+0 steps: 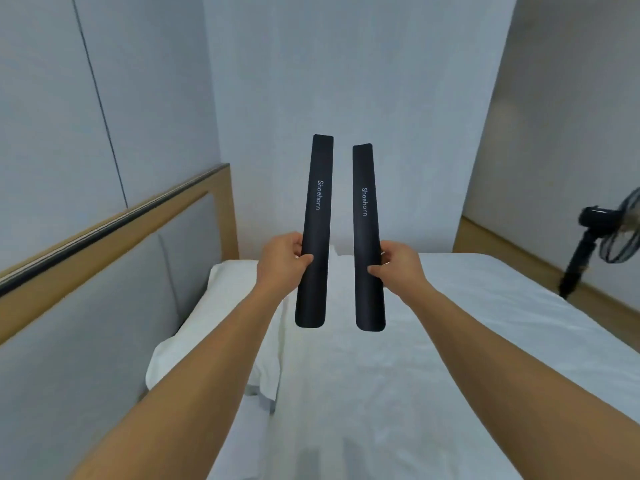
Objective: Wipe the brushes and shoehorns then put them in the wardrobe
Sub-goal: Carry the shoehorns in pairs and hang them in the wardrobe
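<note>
Spreading below both hands, a white-sheeted bed (pixel 450 341) is seen; two long flat black plastic shoehorns are held upright, apart, probably for inspection: one (pixel 317 216) pinched by the left hand (pixel 285 259), the other (pixel 367 223) by the right hand (pixel 398 263).

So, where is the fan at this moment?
In the head view, the fan stands at the far right edge, on the floor beside the bed.

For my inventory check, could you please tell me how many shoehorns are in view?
2. One long black plastic shoehorn is held in the left hand, the other in the right hand, above the bed. More may lie out of view.
</note>
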A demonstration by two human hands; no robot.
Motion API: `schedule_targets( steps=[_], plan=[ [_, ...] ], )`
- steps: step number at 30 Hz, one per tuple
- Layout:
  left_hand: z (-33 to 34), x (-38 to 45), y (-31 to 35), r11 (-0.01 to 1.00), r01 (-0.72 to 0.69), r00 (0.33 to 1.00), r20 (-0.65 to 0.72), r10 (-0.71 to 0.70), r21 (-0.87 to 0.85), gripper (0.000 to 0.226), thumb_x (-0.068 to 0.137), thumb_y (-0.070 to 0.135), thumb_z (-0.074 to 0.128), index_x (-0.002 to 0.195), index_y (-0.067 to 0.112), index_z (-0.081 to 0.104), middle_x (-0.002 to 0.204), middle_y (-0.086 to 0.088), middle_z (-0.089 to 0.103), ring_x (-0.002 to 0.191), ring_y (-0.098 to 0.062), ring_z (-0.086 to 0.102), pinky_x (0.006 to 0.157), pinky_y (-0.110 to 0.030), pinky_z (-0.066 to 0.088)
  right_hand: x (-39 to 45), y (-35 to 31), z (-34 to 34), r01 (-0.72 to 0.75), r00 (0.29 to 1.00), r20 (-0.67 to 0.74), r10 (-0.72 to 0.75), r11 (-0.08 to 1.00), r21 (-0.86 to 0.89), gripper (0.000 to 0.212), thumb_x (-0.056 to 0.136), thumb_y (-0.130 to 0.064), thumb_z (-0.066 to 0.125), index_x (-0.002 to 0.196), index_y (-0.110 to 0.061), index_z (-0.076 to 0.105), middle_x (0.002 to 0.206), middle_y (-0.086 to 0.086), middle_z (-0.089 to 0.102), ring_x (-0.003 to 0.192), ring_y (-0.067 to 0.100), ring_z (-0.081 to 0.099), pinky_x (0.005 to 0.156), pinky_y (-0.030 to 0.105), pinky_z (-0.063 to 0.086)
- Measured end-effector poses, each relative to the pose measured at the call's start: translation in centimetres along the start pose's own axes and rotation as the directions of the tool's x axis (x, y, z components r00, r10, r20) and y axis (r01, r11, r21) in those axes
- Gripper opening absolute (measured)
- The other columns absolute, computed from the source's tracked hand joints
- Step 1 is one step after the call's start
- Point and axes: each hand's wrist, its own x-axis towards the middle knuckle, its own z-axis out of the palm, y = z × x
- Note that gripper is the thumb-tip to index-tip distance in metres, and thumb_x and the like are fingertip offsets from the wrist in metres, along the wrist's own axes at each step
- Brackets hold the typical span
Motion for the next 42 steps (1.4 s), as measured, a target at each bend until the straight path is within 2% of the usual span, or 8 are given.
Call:
schedule_targets(
  steps=[9,15,18,20,24,29,37,42],
  plan=[
    [11.5,-1.4,13.1,0.965,-0.125,0.956,0.233,0.18,-0.229,0.016,0.08,0.005,0.069,0.094,0.013,0.065,0.082,-0.008,0.07,0.08,-0.029,0.069,0.07,-0.048,0.06,-5.3,7.6,-17.1,-0.175,0.951,-0.265,0.156,0.984,-0.047,0.03,0.078,0.001,0.069,0.104,-0.013,0.071,0.086,0.008,0.072,0.087,0.03,0.069,0.08,0.049,0.06],
    [19.3,-3.2,23.3,0.926,-0.222,0.896,0.312,0.317,-0.305,0.016,0.081,0.003,0.068,0.096,0.009,0.065,0.083,-0.013,0.07,0.081,-0.031,0.069,0.07,-0.048,0.06,-8.4,12.3,-28.2,-0.241,0.902,-0.382,0.203,0.969,-0.056,0.039,0.081,-0.001,0.072,0.117,-0.016,0.067,0.097,0.008,0.073,0.09,0.029,0.07,0.078,0.047,0.062],
    [23.6,-4.9,28.5,0.901,-0.258,0.867,0.328,0.376,-0.349,0.014,0.082,0.005,0.068,0.095,0.006,0.065,0.086,-0.016,0.07,0.081,-0.032,0.068,0.07,-0.049,0.059,-10.8,14.7,-34.0,-0.276,0.871,-0.441,0.217,0.958,-0.073,0.034,0.08,0.0,0.071,0.109,-0.017,0.069,0.092,0.007,0.073,0.086,0.027,0.07,0.077,0.045,0.062],
    [26.6,-6.3,31.9,0.881,-0.277,0.842,0.346,0.415,-0.384,0.011,0.083,0.006,0.068,0.094,0.007,0.064,0.086,-0.015,0.07,0.082,-0.031,0.068,0.07,-0.049,0.06,-12.4,16.5,-37.8,-0.301,0.844,-0.485,0.228,0.95,-0.077,0.029,0.079,0.001,0.069,0.102,-0.017,0.07,0.087,0.007,0.072,0.083,0.024,0.07,0.072,0.038,0.061],
    [32.3,-9.3,37.9,0.84,-0.318,0.791,0.365,0.491,-0.439,0.007,0.086,0.01,0.068,0.092,0.013,0.065,0.087,-0.011,0.071,0.083,-0.028,0.069,0.071,-0.048,0.06,-15.8,19.9,-44.5,-0.331,0.78,-0.583,0.23,0.941,-0.072,0.03,0.079,0.004,0.068,0.085,-0.025,0.066,0.074,-0.006,0.067,0.055,0.001,0.063,0.043,0.011,0.045],
    [38.9,-12.8,45.1,0.799,-0.317,0.72,0.418,0.553,-0.511,0.013,0.087,0.013,0.069,0.097,0.007,0.064,0.089,-0.013,0.071,0.083,-0.029,0.069,0.068,-0.048,0.061,-19.7,23.7,-52.0,-0.427,0.719,-0.634,0.286,0.901,-0.077,0.028,0.083,-0.004,0.072,0.1,-0.024,0.063,0.089,0.0,0.071,0.082,0.022,0.069,0.073,0.038,0.062],
    [49.7,-16.8,54.1,0.701,-0.358,0.557,0.461,0.69,-0.617,0.008,0.086,0.012,0.069,0.087,0.014,0.061,0.08,-0.008,0.069,0.076,-0.024,0.068,0.067,-0.048,0.06,-23.2,30.8,-61.0,-0.532,0.593,-0.744,0.307,0.844,-0.076,0.026,0.087,-0.009,0.072,0.107,-0.022,0.062,0.095,-0.003,0.071,0.084,0.019,0.068,0.074,0.036,0.062],
    [57.6,-17.1,59.4,0.673,-0.31,0.498,0.488,0.717,-0.671,0.01,0.083,0.01,0.071,0.085,0.013,0.062,0.081,-0.009,0.069,0.078,-0.027,0.068,0.067,-0.05,0.059,-22.9,35.2,-66.4,-0.599,0.504,-0.799,0.328,0.799,-0.051,0.043,0.087,-0.007,0.071,0.127,-0.02,0.06,0.102,-0.001,0.072,0.089,0.021,0.068,0.075,0.037,0.062]
  ],
)
